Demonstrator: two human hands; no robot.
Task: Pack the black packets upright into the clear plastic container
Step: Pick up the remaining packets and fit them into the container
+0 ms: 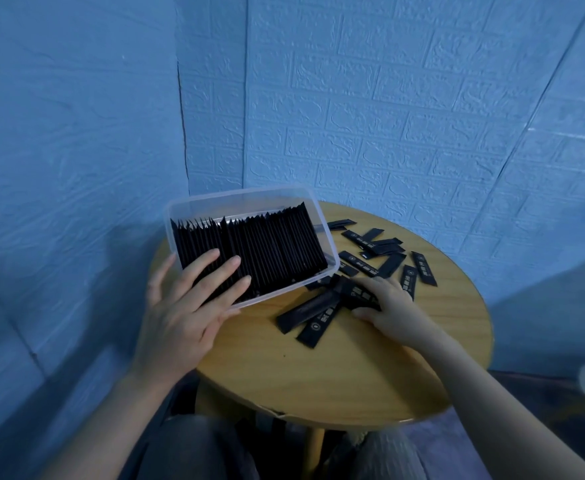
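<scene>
On desk (370,368), right hand (391,313) fingers grip loose packets (322,313); square them first. Left hand (187,306), fingers straight, steadies tilted container (180,206).

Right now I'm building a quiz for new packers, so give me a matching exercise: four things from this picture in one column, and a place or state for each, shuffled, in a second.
Things:
1. clear plastic container
2. left hand
3. right hand
4. round wooden table

Places or states:
A. gathers loose black packets lying flat
B. tilted, filled with upright black packets
C. fingers spread flat over the packed row
D. carries the scattered black packets near the blue wall

Pairs: 1-B, 2-C, 3-A, 4-D.
</scene>
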